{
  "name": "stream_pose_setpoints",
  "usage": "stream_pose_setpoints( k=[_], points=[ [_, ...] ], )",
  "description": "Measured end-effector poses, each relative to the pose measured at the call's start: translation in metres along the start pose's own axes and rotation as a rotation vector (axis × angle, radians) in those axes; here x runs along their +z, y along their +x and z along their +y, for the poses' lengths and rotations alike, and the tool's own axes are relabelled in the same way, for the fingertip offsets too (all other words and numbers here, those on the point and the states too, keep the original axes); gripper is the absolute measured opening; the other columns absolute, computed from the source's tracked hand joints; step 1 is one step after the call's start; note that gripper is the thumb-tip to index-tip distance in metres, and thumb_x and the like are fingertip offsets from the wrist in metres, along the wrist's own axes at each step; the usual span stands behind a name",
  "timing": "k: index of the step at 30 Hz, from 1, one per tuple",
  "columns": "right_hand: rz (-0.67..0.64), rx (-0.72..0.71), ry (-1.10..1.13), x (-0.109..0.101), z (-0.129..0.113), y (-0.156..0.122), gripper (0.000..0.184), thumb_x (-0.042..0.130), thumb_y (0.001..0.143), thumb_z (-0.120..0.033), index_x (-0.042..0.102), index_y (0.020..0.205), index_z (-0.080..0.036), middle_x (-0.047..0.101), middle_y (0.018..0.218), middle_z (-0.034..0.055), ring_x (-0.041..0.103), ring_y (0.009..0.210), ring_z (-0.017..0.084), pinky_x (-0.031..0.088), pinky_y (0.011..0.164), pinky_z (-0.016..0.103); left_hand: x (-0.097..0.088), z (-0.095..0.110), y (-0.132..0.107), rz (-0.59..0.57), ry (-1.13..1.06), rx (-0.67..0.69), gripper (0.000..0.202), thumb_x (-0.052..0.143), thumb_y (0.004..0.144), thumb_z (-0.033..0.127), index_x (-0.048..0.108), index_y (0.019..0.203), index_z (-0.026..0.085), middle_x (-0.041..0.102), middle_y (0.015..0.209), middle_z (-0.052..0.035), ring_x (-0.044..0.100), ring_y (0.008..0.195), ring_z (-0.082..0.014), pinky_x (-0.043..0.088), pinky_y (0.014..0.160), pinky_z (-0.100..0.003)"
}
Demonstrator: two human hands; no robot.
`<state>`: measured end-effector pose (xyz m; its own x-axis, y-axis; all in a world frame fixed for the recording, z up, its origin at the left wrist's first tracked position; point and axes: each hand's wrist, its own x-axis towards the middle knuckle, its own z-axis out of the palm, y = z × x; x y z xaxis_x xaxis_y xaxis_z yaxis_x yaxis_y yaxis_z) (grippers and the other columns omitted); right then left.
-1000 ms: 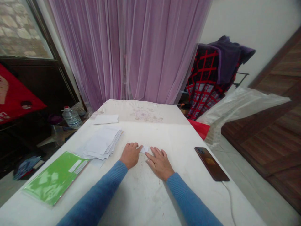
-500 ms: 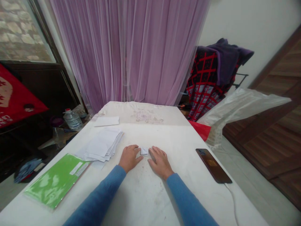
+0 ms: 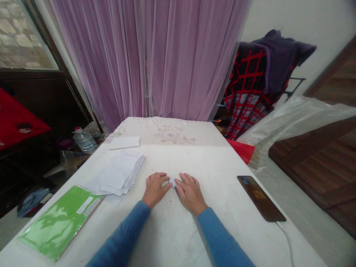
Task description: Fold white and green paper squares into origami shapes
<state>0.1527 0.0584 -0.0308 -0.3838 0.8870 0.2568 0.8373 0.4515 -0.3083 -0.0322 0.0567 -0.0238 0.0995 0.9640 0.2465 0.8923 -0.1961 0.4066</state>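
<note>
While the left hand [image 3: 155,190] and right hand [image 3: 191,193] lie flat and close together on the desk [image 3: 172,231], unclamped, fingertips flanking a small folded paper [image 3: 172,182] at centre, even, light pressure suits it; a stack of paper sheets [image 3: 116,174] sits left, a phone [image 3: 261,198] right.

Head-worn view, facing forward and down, close above left hand [image 3: 155,190], right hand [image 3: 191,194]

a small piece of folded white paper [image 3: 172,182] lies on the white tabletop [image 3: 222,196], one narrow corner toward 11 o'clock. it sits between the left hand [image 3: 155,190] and right hand [image 3: 191,194], fingertips at its edges.
</note>
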Motion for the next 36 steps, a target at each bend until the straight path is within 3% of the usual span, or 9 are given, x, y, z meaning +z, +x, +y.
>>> stream_pose_setpoints(
  k=[5, 8, 11, 15, 21, 24, 28, 36],
  points=[
    [0.013, -0.007, -0.007, 0.001, 0.001, -0.001, 0.034, 0.048, 0.094, -0.027, 0.064, 0.124, -0.030, 0.053, 0.140, 0.0075, 0.044, 0.131, 0.025, 0.032, 0.107, 0.046, 0.005, 0.010, 0.005, -0.037, -0.128, -0.087, 0.021, 0.059, 0.085, 0.032, 0.069, 0.103, 0.027, 0.074, 0.105, -0.0016, 0.066, 0.104, -0.0212, 0.045, 0.096, -0.042],
    [0.068, -0.021, 0.054, 0.007, 0.005, -0.003, 0.034, 0.050, 0.091, -0.027, 0.064, 0.123, -0.028, 0.056, 0.137, 0.0076, 0.048, 0.128, 0.025, 0.035, 0.107, 0.045, 0.008, 0.015, 0.007, -0.063, -0.282, -0.153, 0.028, 0.058, 0.083, 0.022, 0.062, 0.111, 0.025, 0.076, 0.097, -0.0003, 0.070, 0.092, -0.0174, 0.051, 0.086, -0.033],
    [0.165, 0.016, 0.200, 0.010, 0.010, -0.002, 0.037, 0.049, 0.089, -0.028, 0.064, 0.123, -0.024, 0.063, 0.129, 0.0082, 0.056, 0.119, 0.023, 0.042, 0.103, 0.040, 0.011, 0.018, 0.008, -0.019, -0.442, -0.213, 0.036, 0.056, 0.080, 0.016, 0.056, 0.115, 0.025, 0.075, 0.092, 0.0014, 0.070, 0.083, -0.0143, 0.054, 0.077, -0.028],
    [0.227, 0.131, 0.478, -0.002, 0.012, 0.014, 0.038, 0.049, 0.087, -0.033, 0.066, 0.119, -0.021, 0.071, 0.108, 0.0080, 0.066, 0.094, 0.021, 0.052, 0.085, 0.033, 0.007, 0.017, 0.017, 0.043, -0.518, -0.148, 0.032, 0.053, 0.083, 0.021, 0.055, 0.114, 0.026, 0.074, 0.090, 0.0024, 0.068, 0.081, -0.0138, 0.053, 0.078, -0.028],
    [0.183, 0.073, 0.598, -0.026, 0.006, 0.049, 0.023, 0.054, 0.084, -0.032, 0.075, 0.085, -0.023, 0.071, 0.082, 0.0036, 0.065, 0.076, 0.017, 0.049, 0.071, 0.027, -0.003, 0.013, 0.037, 0.110, -0.382, -0.049, 0.014, 0.053, 0.085, 0.029, 0.065, 0.090, 0.024, 0.072, 0.086, 0.0003, 0.066, 0.087, -0.0168, 0.051, 0.082, -0.030],
    [0.169, 0.067, 0.599, -0.018, 0.004, 0.052, 0.023, 0.053, 0.085, -0.031, 0.074, 0.084, -0.023, 0.069, 0.078, 0.0028, 0.064, 0.073, 0.016, 0.048, 0.068, 0.026, 0.002, 0.010, 0.039, 0.080, -0.504, -0.088, 0.016, 0.051, 0.086, 0.031, 0.066, 0.087, 0.023, 0.072, 0.084, 0.0011, 0.066, 0.084, -0.0159, 0.052, 0.078, -0.028],
    [0.247, 0.051, 0.671, -0.003, 0.005, 0.045, 0.024, 0.052, 0.087, -0.031, 0.074, 0.082, -0.021, 0.069, 0.076, 0.0032, 0.063, 0.072, 0.016, 0.048, 0.067, 0.025, 0.009, 0.007, 0.035, 0.015, -0.659, -0.091, 0.022, 0.053, 0.086, 0.036, 0.068, 0.089, 0.021, 0.072, 0.083, -0.0005, 0.065, 0.081, -0.0158, 0.052, 0.076, -0.026],
    [0.322, 0.049, 0.698, 0.002, 0.004, 0.042, 0.017, 0.057, 0.085, -0.028, 0.072, 0.083, -0.023, 0.072, 0.079, 0.0031, 0.063, 0.075, 0.017, 0.048, 0.070, 0.027, 0.009, 0.004, 0.032, 0.090, -0.585, -0.066, 0.024, 0.054, 0.084, 0.038, 0.072, 0.086, 0.023, 0.072, 0.081, -0.0014, 0.064, 0.082, -0.0175, 0.049, 0.078, -0.029]
  ],
)
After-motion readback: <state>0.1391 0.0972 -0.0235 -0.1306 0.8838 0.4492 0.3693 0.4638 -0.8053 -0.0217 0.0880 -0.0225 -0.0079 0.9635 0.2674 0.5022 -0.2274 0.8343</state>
